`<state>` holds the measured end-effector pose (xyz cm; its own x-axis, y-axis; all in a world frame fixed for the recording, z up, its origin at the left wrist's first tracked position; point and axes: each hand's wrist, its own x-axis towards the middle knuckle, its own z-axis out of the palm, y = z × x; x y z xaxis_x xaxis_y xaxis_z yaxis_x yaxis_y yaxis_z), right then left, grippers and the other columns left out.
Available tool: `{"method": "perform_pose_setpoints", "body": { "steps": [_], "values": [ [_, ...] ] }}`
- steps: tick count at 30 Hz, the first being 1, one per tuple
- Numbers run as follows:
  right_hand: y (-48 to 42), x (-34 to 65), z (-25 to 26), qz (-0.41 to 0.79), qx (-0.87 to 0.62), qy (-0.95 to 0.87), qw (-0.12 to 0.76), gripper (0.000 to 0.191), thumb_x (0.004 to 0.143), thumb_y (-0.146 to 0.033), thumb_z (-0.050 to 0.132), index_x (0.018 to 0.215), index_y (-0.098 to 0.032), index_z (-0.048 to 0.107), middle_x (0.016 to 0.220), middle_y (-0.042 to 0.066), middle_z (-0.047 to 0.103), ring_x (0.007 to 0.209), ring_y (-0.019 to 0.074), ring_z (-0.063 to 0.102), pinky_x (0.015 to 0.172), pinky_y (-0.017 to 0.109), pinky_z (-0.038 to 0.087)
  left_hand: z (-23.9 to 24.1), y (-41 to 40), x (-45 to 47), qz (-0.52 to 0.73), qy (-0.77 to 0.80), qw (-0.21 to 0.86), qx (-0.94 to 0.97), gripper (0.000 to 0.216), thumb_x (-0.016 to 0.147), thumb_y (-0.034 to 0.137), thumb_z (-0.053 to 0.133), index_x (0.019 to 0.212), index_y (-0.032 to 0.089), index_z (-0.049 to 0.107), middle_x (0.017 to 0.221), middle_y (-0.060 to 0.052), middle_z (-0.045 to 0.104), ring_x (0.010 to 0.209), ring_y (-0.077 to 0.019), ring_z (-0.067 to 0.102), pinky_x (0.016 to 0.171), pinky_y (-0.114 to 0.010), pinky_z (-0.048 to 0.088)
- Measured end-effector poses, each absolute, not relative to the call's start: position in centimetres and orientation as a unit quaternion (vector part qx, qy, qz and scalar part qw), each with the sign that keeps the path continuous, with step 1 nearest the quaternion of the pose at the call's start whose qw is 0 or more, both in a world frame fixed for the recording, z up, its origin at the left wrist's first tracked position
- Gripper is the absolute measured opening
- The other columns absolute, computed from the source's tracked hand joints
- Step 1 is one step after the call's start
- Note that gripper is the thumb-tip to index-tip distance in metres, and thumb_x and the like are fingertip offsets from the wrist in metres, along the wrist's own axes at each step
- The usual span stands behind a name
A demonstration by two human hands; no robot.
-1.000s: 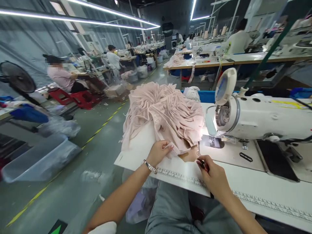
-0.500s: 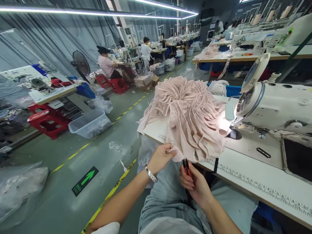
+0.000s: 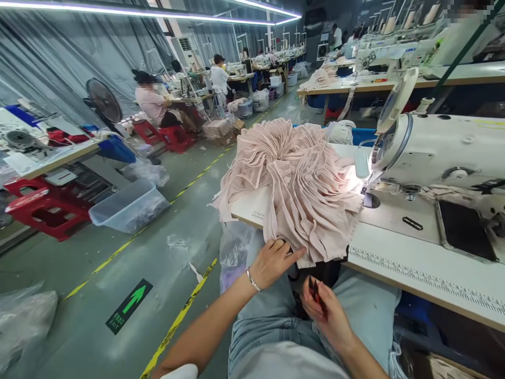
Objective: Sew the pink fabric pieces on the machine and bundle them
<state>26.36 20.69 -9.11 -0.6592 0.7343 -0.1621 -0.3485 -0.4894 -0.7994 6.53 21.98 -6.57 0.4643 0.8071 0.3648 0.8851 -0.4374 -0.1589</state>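
A large ruffled heap of pale pink fabric pieces [image 3: 292, 179] lies over the front edge of the sewing table [image 3: 394, 259]. At the heap's lower edge is my left hand [image 3: 274, 261], fingers bent at the cloth and one digit stretched along it; the fingertips are partly hidden. Lower and to the right, over my lap, my right hand [image 3: 325, 313] is closed round thread snips [image 3: 314, 293] with dark blades and red on the handles. The blades point up toward the fabric and stand apart from it.
A white sewing machine [image 3: 445, 147] with its lamp lit stands right of the heap. A black razor blade [image 3: 412, 223] lies on its bed. Left on the floor are a clear plastic bin [image 3: 128, 205] and red stools [image 3: 47, 210]. Several people sit at machines farther back.
My left hand has shifted right along the fabric edge, its pinch changing to a more spread grip. My right hand with the snips has dropped away from the cloth. The view has turned slightly right.
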Motion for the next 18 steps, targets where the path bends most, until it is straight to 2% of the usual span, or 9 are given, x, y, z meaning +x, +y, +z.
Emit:
{"method": "perform_pose_setpoints", "body": {
  "steps": [3,5,8,10,13,16,18],
  "values": [
    [20.8,27.4,-11.0,0.709,-0.383,-0.437,0.401,0.05,0.076,-0.067,0.068,0.074,-0.018,0.057,0.059,-0.006,0.033,0.051,0.0075,0.022,0.047,0.024,0.016,-8.8,22.4,6.5,-0.191,-0.487,0.25,-0.814,0.044,0.095,0.007,0.048,0.137,0.019,0.048,0.086,-0.004,0.056,0.084,-0.0173,0.053,0.084,-0.033,0.04],
    [21.4,27.3,-11.8,0.662,-0.447,-0.415,0.434,0.049,0.072,-0.065,0.074,0.084,-0.019,0.059,0.059,-0.007,0.031,0.052,0.0079,0.022,0.047,0.023,0.015,-10.0,22.7,6.6,-0.24,-0.477,0.269,-0.802,0.045,0.092,0.007,0.054,0.134,0.024,0.053,0.097,-0.006,0.06,0.097,-0.0186,0.055,0.094,-0.036,0.038],
    [22.4,26.5,-11.9,0.712,-0.43,-0.362,0.422,0.051,0.072,-0.065,0.074,0.089,-0.02,0.058,0.056,-0.011,0.019,0.048,0.0071,0.013,0.046,0.023,0.012,-10.9,23.1,6.9,-0.291,-0.474,0.269,-0.786,0.044,0.091,0.017,0.064,0.129,0.038,0.058,0.113,-0.005,0.064,0.114,-0.02,0.054,0.105,-0.038,0.031],
    [22.6,26.0,-11.5,0.751,-0.385,-0.366,0.393,0.049,0.072,-0.065,0.074,0.082,-0.02,0.057,0.055,-0.011,0.017,0.047,0.0064,0.011,0.046,0.024,0.011,-10.4,22.9,7.1,-0.332,-0.476,0.242,-0.778,0.031,0.093,0.024,0.065,0.119,0.041,0.065,0.114,-0.003,0.067,0.115,-0.02,0.054,0.106,-0.039,0.028],
    [22.2,26.1,-10.9,0.749,-0.355,-0.422,0.368,0.055,0.077,-0.073,0.063,0.079,-0.018,0.059,0.054,-0.009,0.021,0.048,0.0068,0.014,0.048,0.025,0.01,-8.2,22.0,7.0,-0.371,-0.482,0.089,-0.789,0.015,0.096,0.032,0.059,0.099,0.032,0.073,0.104,-0.002,0.072,0.113,-0.0214,0.057,0.105,-0.042,0.026],
    [21.7,26.6,-10.2,0.735,-0.359,-0.466,0.338,0.061,0.082,-0.076,0.052,0.071,-0.017,0.058,0.057,-0.006,0.028,0.052,0.0082,0.02,0.05,0.026,0.012,-5.3,21.2,6.5,-0.349,-0.519,-0.137,-0.768,0.026,0.095,0.043,0.061,0.081,0.025,0.073,0.083,0.0,0.074,0.095,-0.0197,0.064,0.104,-0.043,0.025],
    [21.5,26.6,-9.6,0.75,-0.362,-0.457,0.312,0.059,0.085,-0.072,0.051,0.067,-0.017,0.056,0.058,-0.005,0.028,0.053,0.0085,0.02,0.051,0.026,0.012,-3.8,21.0,6.1,-0.317,-0.547,-0.246,-0.735,0.029,0.09,0.047,0.066,0.075,0.023,0.072,0.078,0.0,0.073,0.086,-0.0178,0.064,0.103,-0.042,0.025]
  ]
}}
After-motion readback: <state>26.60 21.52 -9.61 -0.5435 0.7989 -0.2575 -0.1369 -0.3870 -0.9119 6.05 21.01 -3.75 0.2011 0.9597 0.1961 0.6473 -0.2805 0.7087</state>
